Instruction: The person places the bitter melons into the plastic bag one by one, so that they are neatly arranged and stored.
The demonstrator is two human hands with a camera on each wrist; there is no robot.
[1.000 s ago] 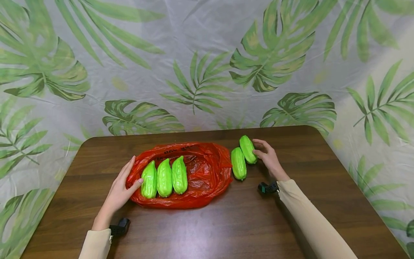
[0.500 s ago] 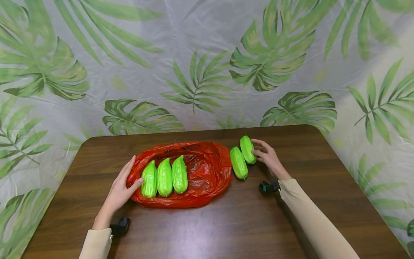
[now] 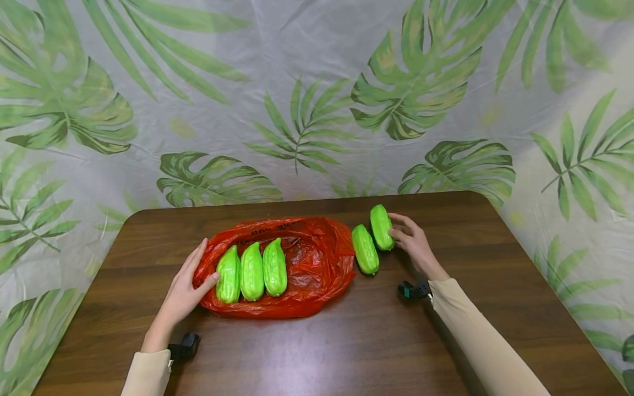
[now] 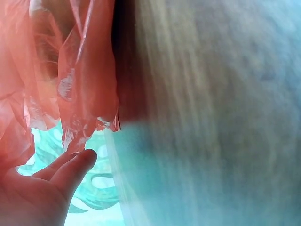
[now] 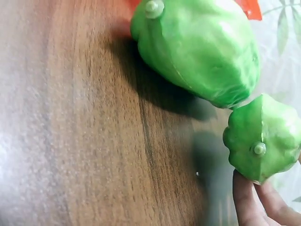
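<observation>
One red plastic bag point(image 3: 317, 280), thin and crinkled, lying spread with its mouth open upward on a dark wood-grain tabletop point(image 3: 307, 363); dark lettering point(image 3: 277, 226) along its far side, not legible. Within its left half, three ribbed green gourds point(image 3: 252, 273), glossy, side by side in a row, pointed ends away from the person. Outside the bag, just beside its right edge, one loose green gourd point(image 3: 365, 249), lying aslant on the tabletop. Next to that, farther right and slightly farther back, one held green gourd point(image 3: 382, 226); whether it is clear of the tabletop cannot be told. Right hand point(image 3: 417, 246): thumb and fingers gripping this last gourd from its right side. Left hand point(image 3: 184, 292): fingers extended, thumb set wide of them, touching the bag's left edge beside the nearest gourd. Two long cream sleeves point(image 3: 485, 336); one black wrist device point(image 3: 184, 347) at each wrist. Behind, a pale hanging cloth point(image 3: 307, 44) printed with green leaves.
</observation>
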